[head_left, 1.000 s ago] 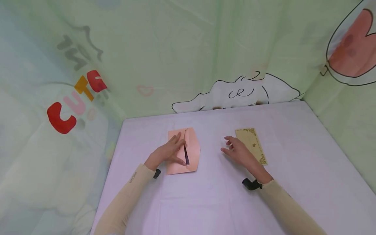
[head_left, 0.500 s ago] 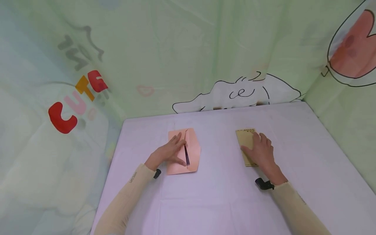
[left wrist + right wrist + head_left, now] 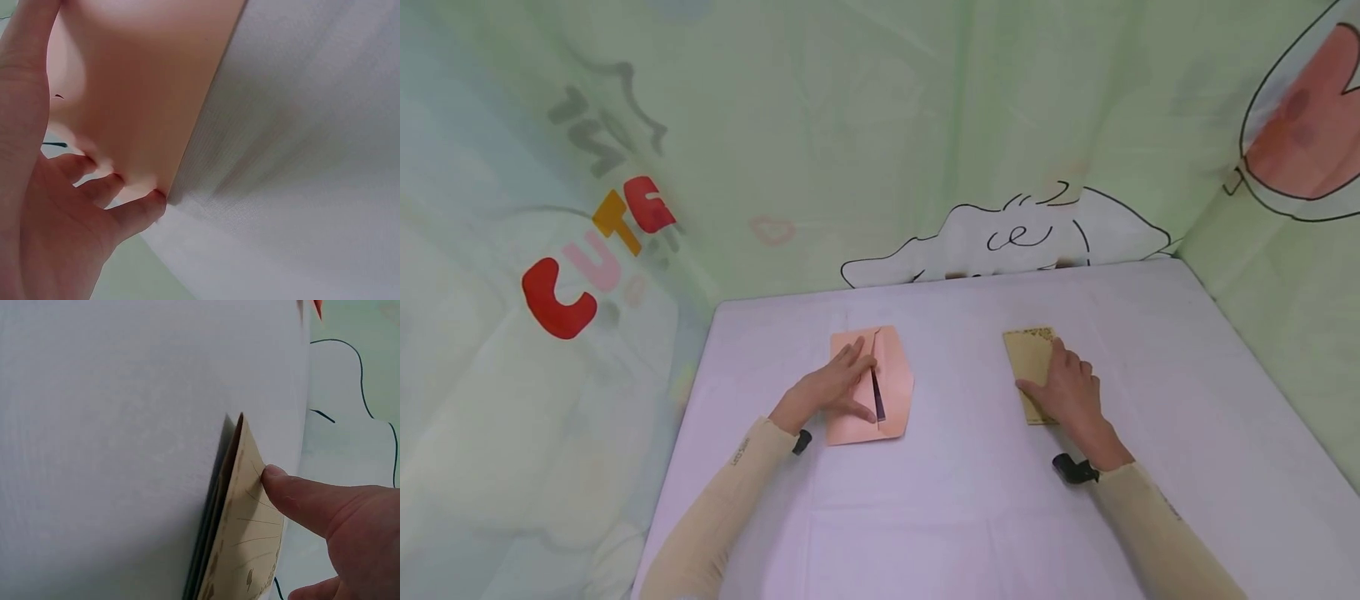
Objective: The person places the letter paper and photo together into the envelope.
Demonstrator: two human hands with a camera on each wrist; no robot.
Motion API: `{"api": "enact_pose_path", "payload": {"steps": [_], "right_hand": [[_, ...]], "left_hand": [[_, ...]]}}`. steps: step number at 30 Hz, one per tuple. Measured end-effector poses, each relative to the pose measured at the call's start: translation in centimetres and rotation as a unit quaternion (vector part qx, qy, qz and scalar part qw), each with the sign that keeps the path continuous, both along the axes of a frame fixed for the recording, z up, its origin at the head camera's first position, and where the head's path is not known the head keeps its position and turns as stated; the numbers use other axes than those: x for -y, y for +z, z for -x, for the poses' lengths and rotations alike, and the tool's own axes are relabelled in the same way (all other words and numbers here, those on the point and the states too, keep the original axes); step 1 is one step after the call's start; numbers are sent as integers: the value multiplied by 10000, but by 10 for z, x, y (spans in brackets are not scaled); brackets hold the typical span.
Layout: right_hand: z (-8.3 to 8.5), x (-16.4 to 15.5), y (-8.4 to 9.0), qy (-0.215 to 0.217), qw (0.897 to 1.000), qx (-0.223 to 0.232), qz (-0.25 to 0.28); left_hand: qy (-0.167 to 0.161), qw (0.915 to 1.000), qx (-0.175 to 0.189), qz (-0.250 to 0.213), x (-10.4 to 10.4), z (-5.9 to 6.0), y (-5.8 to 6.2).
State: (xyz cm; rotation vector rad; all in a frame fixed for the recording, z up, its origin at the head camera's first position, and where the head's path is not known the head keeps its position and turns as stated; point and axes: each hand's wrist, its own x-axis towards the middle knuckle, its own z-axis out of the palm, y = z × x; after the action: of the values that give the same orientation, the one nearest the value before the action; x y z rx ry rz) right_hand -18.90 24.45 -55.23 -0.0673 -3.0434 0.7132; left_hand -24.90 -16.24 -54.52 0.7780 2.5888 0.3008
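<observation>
A pink envelope [image 3: 895, 392] lies on the left of the table, its pointed flap facing right. My left hand [image 3: 829, 387] rests on it with fingers and thumb spread, and a dark strip [image 3: 879, 398] shows in the gap beside the flap. In the left wrist view, the fingertips lie along the envelope's [image 3: 150, 75] edge. To the right is a tan folded card [image 3: 1027, 358] with a dark ornamental border. My right hand [image 3: 1073, 398] holds it across its width, thumb at the left edge, fingers over the right. Layers show along the card's [image 3: 250, 525] side in the right wrist view.
A pale lilac cloth covers the table [image 3: 925, 500]. Behind it hangs a green printed curtain [image 3: 880, 150] with cartoon drawings, and on the left are coloured letters [image 3: 561, 300]. Both wrists carry small black camera mounts [image 3: 1075, 469].
My right hand has moved right from beside the folded card onto it, its thumb and fingers now at the card's edges. The left hand has stayed on the envelope.
</observation>
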Motion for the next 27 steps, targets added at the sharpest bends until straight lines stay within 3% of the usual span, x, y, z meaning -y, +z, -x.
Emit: {"api": "enact_pose_path", "payload": {"steps": [7,16,21,27], "right_hand": [[9,-6,1,-52,9998,74,158],[17,-28,1,381,9930,776,803],[16,-42,1,731,9876,660,1221],[13,-53,-1,703,9855,653,1396]], "left_hand": [[35,10000,52,-3,-1,1,4],[-45,10000,28,15,-1,1,1],[-4,10000,37,20,-2,0,3],[14,10000,72,52,-2,-2,6]]}}
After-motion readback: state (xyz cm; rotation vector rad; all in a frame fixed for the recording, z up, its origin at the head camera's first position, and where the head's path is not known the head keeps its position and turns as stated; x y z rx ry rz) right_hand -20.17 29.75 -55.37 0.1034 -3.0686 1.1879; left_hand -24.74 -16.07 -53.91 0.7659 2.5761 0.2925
